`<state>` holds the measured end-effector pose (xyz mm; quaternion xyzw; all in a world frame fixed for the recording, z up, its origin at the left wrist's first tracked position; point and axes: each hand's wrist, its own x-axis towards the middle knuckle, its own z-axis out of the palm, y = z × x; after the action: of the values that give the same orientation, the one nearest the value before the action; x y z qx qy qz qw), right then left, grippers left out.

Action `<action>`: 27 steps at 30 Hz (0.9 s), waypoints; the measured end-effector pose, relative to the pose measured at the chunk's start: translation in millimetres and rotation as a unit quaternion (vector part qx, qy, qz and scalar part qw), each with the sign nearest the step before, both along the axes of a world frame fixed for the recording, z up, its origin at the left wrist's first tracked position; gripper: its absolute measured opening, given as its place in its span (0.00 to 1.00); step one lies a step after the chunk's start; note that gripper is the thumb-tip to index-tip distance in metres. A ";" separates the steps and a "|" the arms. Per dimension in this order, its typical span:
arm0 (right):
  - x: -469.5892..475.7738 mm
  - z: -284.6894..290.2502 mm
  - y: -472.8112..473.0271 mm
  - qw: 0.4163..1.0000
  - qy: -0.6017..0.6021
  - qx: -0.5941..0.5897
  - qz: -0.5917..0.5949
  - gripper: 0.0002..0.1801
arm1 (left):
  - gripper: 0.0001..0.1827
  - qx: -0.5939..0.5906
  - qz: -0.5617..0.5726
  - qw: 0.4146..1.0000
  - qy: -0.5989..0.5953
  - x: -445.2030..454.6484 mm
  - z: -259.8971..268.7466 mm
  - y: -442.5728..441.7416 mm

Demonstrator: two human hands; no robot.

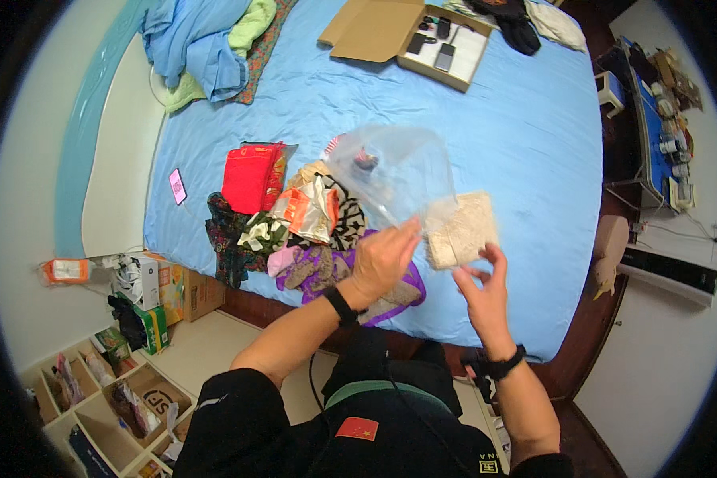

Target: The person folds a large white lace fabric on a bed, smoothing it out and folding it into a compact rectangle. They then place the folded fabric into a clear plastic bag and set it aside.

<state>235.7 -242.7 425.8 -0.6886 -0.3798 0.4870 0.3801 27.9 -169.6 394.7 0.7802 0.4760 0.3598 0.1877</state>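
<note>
A clear plastic bag point(394, 167) hangs loosely over the blue bedsheet, its lower edge pinched in the fingers of my left hand point(385, 257). Just right of it is a folded cream fleecy cloth point(463, 233), with the bag's edge overlapping its upper left corner. My right hand point(487, 293) is at the cloth's lower right corner, thumb and fingers apart. Whether its fingertips touch the cloth is hard to tell. Beneath my left wrist lies a purple and grey-brown fuzzy garment point(322, 272). An orange and silver plastic package point(308, 209) rests on a black-and-cream patterned cloth point(349, 215).
Left of the pile are a folded red cloth point(248, 179) and a phone point(178, 186). An open cardboard box point(478, 66) with small devices sits on the far side of the bed. Blue bedding point(197, 48) is heaped at upper left; a divided storage unit point(104, 430) stands at lower left.
</note>
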 end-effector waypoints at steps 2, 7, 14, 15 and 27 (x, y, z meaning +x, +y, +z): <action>10.3 6.0 3.9 0.990 -0.110 0.082 0.017 0.41 | 0.20 -0.027 -0.038 0.999 0.002 28.0 17.4 -38.2; 79.1 22.7 -9.5 0.957 -0.246 0.091 0.119 0.15 | 0.23 -0.116 -0.112 0.987 0.007 90.8 40.8 -115.9; 142.0 88.7 -70.2 0.892 -0.368 0.251 0.081 0.08 | 0.14 -0.063 -0.154 0.985 0.050 136.9 102.2 -127.3; 145.0 101.4 -74.8 0.882 -0.382 0.262 0.083 0.09 | 0.12 -0.046 -0.145 0.987 0.053 145.2 109.1 -123.4; 71.7 236.0 -80.1 0.716 -0.441 0.527 0.125 0.16 | 0.26 -0.483 -0.321 0.745 -0.329 196.5 198.9 -52.3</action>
<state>307.5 -322.8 661.8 -0.4600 -0.7818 -0.1078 0.4068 224.4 -221.9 593.6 0.5251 0.2165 0.2351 0.7887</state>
